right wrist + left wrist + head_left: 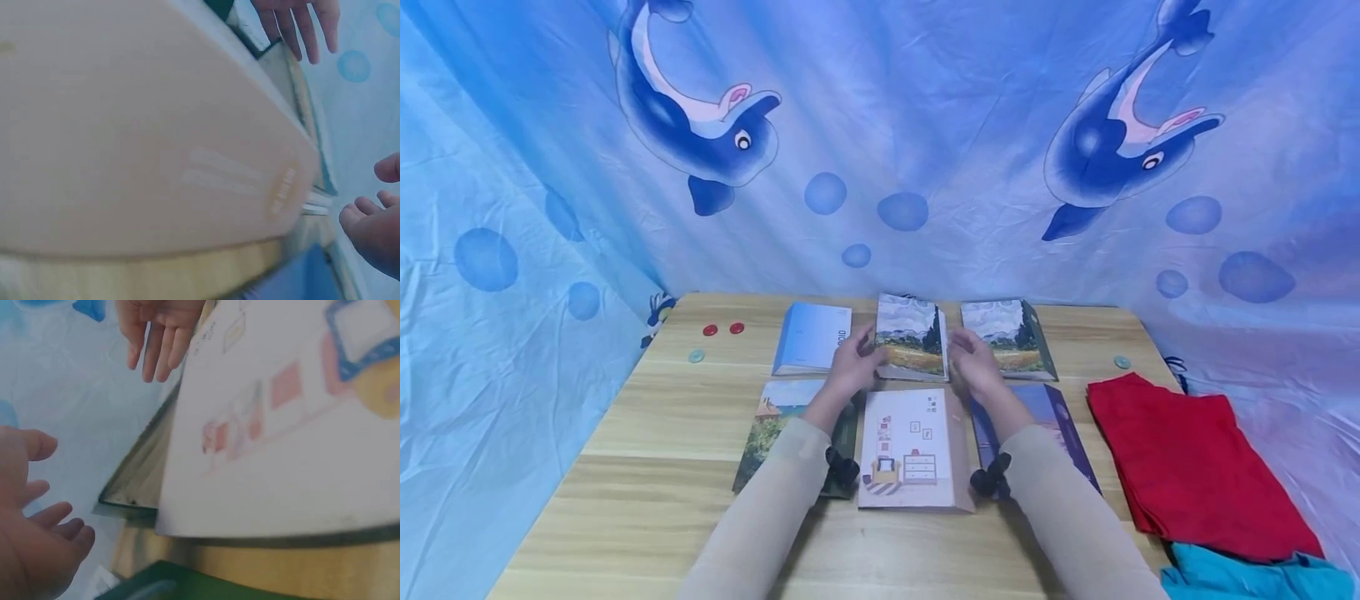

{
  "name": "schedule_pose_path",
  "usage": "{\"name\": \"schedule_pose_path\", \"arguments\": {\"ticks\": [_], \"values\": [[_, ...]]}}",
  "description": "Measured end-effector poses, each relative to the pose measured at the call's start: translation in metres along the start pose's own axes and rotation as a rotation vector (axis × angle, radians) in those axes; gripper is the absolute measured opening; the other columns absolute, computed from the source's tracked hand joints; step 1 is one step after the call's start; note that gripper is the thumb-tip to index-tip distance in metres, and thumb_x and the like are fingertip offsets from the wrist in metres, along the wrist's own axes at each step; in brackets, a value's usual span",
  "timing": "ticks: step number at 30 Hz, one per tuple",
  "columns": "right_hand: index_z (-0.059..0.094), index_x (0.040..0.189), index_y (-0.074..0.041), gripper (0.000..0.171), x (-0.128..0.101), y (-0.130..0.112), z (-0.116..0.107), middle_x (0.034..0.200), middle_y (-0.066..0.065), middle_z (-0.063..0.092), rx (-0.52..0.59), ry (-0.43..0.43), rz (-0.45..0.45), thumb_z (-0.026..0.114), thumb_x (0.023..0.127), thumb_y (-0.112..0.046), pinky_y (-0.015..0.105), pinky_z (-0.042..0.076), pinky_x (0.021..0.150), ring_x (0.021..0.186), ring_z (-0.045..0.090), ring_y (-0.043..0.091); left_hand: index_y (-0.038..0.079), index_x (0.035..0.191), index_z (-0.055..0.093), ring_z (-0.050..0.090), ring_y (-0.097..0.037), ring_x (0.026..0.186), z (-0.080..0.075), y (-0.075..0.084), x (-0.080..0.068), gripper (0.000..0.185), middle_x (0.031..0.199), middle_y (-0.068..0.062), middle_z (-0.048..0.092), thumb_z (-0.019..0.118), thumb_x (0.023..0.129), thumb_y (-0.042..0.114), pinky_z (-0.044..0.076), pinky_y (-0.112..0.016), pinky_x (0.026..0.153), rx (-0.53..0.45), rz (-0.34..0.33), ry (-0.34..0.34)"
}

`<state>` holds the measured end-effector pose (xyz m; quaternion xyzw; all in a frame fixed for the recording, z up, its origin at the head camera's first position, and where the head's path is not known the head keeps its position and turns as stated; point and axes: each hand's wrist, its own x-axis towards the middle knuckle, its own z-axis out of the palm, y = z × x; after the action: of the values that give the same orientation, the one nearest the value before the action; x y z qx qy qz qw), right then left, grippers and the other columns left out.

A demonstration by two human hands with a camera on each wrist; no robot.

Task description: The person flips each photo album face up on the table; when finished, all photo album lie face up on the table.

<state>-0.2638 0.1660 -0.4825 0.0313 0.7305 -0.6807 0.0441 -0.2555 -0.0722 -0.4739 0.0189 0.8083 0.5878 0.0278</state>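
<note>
In the head view a notebook with a wheat-field painting on its cover (912, 337) lies at the middle of the back row. On its left side is my left hand (854, 367), and on its right side my right hand (973, 360). Both hands have loosely bent fingers with nothing gripped; whether the fingertips touch the notebook's edges is unclear. Below it, between my forearms, lies a notebook with a drawn room (904, 450). The left wrist view shows my left hand (40, 531) with spread fingers; the right wrist view shows my right hand (378, 228) relaxed.
A blue notebook (816, 333) and another wheat-field notebook (1000, 333) flank the middle one. My forearms partly cover a landscape notebook (767, 433) and a purple one (1045, 412). Red buttons (737, 328), a green button (696, 356), and red cloth (1202, 467) lie outward.
</note>
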Motion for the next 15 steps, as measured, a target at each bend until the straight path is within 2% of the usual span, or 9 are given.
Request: {"name": "schedule_pose_path", "arguments": {"ticks": [5, 9, 15], "values": [[0.035, 0.153, 0.005, 0.053, -0.003, -0.012, -0.021, 0.152, 0.026, 0.044, -0.055, 0.050, -0.067, 0.051, 0.103, -0.004, 0.046, 0.037, 0.116, 0.141, 0.042, 0.038, 0.015, 0.154, 0.044, 0.039, -0.040, 0.142, 0.006, 0.008, 0.004, 0.058, 0.159, -0.014, 0.039, 0.063, 0.100, 0.026, 0.035, -0.055, 0.115, 0.089, 0.112, 0.029], [0.035, 0.153, 0.004, 0.054, -0.006, -0.019, -0.043, 0.150, 0.027, 0.046, -0.120, 0.102, -0.098, 0.052, 0.103, -0.005, 0.046, 0.039, 0.115, 0.139, 0.045, 0.037, 0.011, 0.153, 0.045, 0.036, -0.035, 0.145, 0.023, 0.015, 0.008, 0.058, 0.158, -0.013, 0.041, 0.063, 0.099, 0.027, 0.031, -0.051, 0.119, 0.183, 0.191, -0.002], [0.032, 0.156, 0.001, 0.057, -0.008, -0.022, -0.073, 0.152, 0.026, 0.044, -0.136, 0.138, -0.085, 0.053, 0.103, -0.007, 0.046, 0.036, 0.116, 0.141, 0.043, 0.036, 0.009, 0.151, 0.047, 0.040, -0.033, 0.144, 0.049, 0.027, 0.013, 0.056, 0.155, -0.014, 0.044, 0.063, 0.099, 0.024, 0.032, -0.047, 0.119, 0.221, 0.246, -0.075]]}}
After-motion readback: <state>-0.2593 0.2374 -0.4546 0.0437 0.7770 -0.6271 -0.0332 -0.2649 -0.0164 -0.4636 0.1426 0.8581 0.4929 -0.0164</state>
